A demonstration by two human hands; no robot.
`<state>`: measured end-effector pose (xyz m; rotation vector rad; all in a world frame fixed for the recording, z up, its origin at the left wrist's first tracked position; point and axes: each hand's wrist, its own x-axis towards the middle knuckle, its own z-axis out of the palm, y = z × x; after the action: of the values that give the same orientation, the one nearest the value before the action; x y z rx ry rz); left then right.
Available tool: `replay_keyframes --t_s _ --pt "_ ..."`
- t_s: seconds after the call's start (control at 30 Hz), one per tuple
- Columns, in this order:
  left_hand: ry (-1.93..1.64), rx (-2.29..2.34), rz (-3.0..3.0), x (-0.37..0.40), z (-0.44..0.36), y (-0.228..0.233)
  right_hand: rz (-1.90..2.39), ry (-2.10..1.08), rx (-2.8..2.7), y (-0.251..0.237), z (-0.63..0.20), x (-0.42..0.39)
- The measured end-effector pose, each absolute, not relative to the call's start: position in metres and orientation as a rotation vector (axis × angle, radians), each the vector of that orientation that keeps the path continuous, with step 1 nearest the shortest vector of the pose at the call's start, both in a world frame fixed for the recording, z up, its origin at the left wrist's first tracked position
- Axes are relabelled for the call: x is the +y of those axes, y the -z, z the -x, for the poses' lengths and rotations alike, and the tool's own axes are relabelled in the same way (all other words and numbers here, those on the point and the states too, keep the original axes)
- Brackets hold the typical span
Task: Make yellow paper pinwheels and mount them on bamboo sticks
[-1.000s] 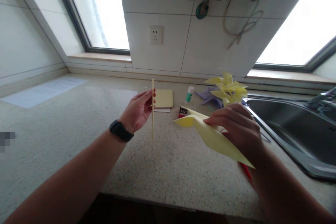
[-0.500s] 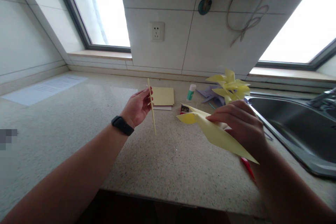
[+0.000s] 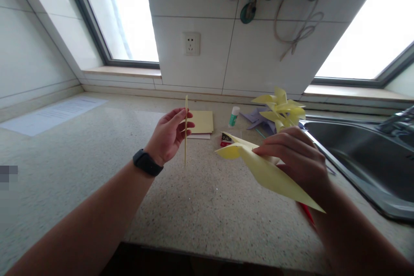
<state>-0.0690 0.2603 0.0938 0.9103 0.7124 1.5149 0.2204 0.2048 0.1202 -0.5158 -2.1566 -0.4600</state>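
Left hand [image 3: 168,136]: fingers pinch thin wooden stick [image 3: 186,131], held upright above countertop [image 3: 97,159]. Black wristband [image 3: 147,162] on left wrist. Right hand [image 3: 296,157]: closed on folded yellow paper [image 3: 268,172], raised above counter, one corner toward stick, apart from it. Behind, on counter: yellow paper pad [image 3: 202,121], glue stick [image 3: 233,116], small box [image 3: 225,139], yellow pinwheel [image 3: 283,110] over purple paper [image 3: 255,117]. Steel sink [image 3: 362,159] at right. Printed sheet [image 3: 51,114] far left.
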Motion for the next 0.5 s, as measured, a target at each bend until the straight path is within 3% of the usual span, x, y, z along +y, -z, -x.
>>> replay_keyframes --t_s 0.33,0.5 --pt "-1.566 0.750 -1.413 0.250 0.070 -0.101 0.513 0.399 -2.132 -0.125 -0.216 0.192" --pt "-1.327 0.786 -1.871 0.238 0.071 -0.108 0.401 0.201 -2.254 -0.131 -0.207 0.181"
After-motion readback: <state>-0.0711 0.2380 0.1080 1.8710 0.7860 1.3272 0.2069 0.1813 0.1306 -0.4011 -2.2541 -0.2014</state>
